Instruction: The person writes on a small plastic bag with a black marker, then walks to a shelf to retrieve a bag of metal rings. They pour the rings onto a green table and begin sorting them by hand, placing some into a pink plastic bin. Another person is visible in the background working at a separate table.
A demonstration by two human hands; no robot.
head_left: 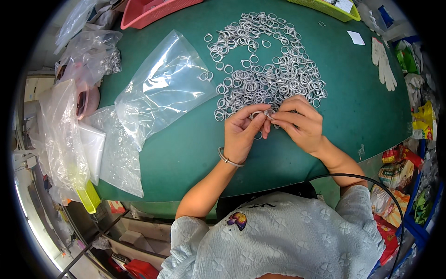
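Note:
Close together at the near edge of a spread of silver-coloured metal rings (260,81), both my hands are closed at the fingertips. My left hand (241,132) pinches a ring (255,115) between thumb and forefinger. Thumb and fingers of my right hand (302,122) grip a ring (269,114) right against the left fingertips. Fingers partly cover both rings, so I cannot tell whether they are joined. Another ring (259,136) shows just below my left fingers. Many of the loose rings carry a small raised part on the band.
A clear plastic bag (167,83) lies flat on the green table (176,162), left of the rings. More bags (60,135) crowd the left edge. A red basket (158,11) and a green basket (327,10) stand at the back. White gloves (383,64) lie far right.

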